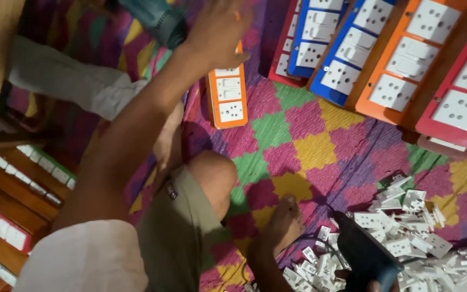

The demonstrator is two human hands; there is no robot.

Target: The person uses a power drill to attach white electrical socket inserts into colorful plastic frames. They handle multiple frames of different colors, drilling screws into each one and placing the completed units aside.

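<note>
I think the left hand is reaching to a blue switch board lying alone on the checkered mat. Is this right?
Not quite. In the head view the left hand reaches to a switch board with an orange frame, not blue. It does lie alone on the checkered mat; the blue boards are stacked further right.

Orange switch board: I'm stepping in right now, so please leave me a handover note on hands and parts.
Left hand: arm stretched out, on the top end of the orange switch board; grip unclear.
Right hand: barely in view at the bottom edge, at the dark drill.
Loose white socket parts: piled on the checked mat beside that drill.
Fitted boards: red, blue and orange, overlapping at top right.
Teal drill: near the left hand.
</note>
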